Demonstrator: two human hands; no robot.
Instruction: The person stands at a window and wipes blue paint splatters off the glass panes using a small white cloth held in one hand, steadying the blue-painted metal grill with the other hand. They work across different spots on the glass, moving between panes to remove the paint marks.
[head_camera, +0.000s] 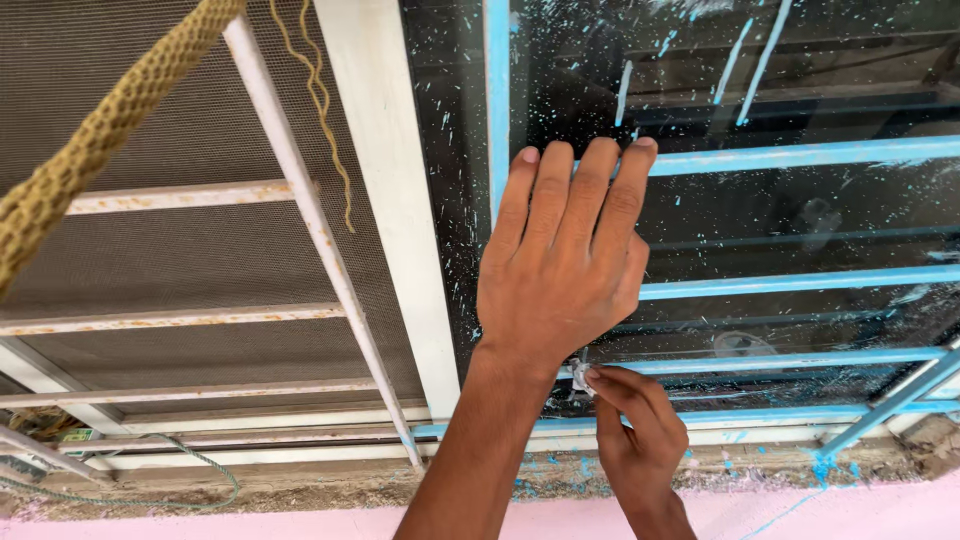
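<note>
Left hand (560, 265) lay flat on the pane (800, 200), fingers together and extended, palm pressed to the glass; it grasped nothing. Right hand (635, 435) sat just below it, thumb and forefinger pinched on a small pale object (581, 377), possibly a scraper blade or a rag scrap; too small to tell which. The object touched the glass at the heel of the left hand, low on the pane.

Pane condition: dark glass heavily speckled with light-blue paint spatter, with longer streaks (745, 60) near the top. Blue grille bars (800, 157) crossed it, whether before or behind the glass was unclear. Blue drips also marked the sill (760, 465) below.

Progress, judged from the lie of things: the glass around the left hand looked as spattered as the rest, so no cleared patch could be made out. Work appeared early, with nearly all of the pane left.

To the left, a white frame (385, 180) separated the pane from a mesh screen (150, 250) with rusty bars. A yellow rope (100, 130) hung across that side.
</note>
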